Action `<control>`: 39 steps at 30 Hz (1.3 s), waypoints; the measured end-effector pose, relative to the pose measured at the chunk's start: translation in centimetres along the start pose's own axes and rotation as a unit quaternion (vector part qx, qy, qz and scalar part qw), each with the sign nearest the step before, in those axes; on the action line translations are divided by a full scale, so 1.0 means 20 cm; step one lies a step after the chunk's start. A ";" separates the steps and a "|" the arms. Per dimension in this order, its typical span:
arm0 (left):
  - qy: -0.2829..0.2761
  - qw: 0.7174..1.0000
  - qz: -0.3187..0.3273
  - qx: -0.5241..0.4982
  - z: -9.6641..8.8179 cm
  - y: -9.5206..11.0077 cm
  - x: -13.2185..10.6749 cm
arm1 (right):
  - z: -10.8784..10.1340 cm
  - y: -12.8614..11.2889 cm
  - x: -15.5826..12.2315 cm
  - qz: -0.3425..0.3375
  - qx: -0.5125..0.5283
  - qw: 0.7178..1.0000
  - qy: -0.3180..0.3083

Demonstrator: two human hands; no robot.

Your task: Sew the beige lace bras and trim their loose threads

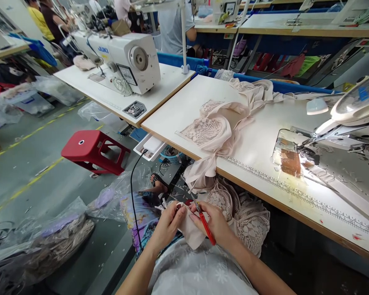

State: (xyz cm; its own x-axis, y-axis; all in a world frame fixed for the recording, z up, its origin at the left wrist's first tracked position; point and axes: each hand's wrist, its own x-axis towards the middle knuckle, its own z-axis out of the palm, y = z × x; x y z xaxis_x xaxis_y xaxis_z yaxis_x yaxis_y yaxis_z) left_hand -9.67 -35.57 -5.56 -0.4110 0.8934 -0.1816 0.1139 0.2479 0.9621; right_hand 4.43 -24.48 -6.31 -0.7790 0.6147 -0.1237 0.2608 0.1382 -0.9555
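Note:
Over my lap, my left hand [172, 219] pinches the edge of a pale pink piece of fabric [192, 234]. My right hand [213, 221] is closed around red-handled scissors [206, 227], whose blades point up and away from me. Its fingertips also meet the fabric's edge. Thin white strips stick out beyond my left fingers. Beside my right hand, lace bra cups [252, 223] hang below the table edge. More pale pink lace bras [210, 129] lie joined in a chain across the white table [178, 102].
At the right stands a sewing machine [350, 135] with a lit lamp. Another white machine [119, 61] sits on the table to the left. A red stool [94, 151] and plastic bags [58, 233] are on the floor. Co-workers sit farther back.

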 end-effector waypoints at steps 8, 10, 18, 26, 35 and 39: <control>-0.045 0.996 -0.022 -0.072 0.02 -0.04 -0.01 | 0.04 0.04 0.02 0.105 0.131 0.986 0.014; -0.049 0.998 -0.018 -0.039 0.02 -0.05 -0.01 | 0.04 0.04 0.02 0.117 0.145 0.982 0.021; -0.071 0.982 0.025 0.172 0.03 -0.09 -0.01 | 0.07 0.06 0.00 0.100 0.171 0.979 0.048; -0.123 0.962 0.054 0.237 0.01 -0.04 0.00 | 0.13 0.13 -0.02 0.094 0.170 0.978 0.076; -0.159 0.976 -0.016 0.146 -0.01 -0.04 0.02 | 0.13 0.22 -0.01 0.079 0.149 0.985 0.041; -0.149 0.984 -0.011 0.094 0.00 -0.04 0.01 | 0.11 0.19 -0.01 0.084 0.151 0.984 0.037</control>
State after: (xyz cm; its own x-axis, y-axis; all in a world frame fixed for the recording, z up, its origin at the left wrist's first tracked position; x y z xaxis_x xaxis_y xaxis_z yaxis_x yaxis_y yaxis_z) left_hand -9.87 -35.51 -6.35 -0.1343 0.9504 -0.2806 0.2855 0.3083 0.9074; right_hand 4.33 -25.87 -10.55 -0.6928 0.6657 -0.2773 0.1916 -0.2007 -0.9607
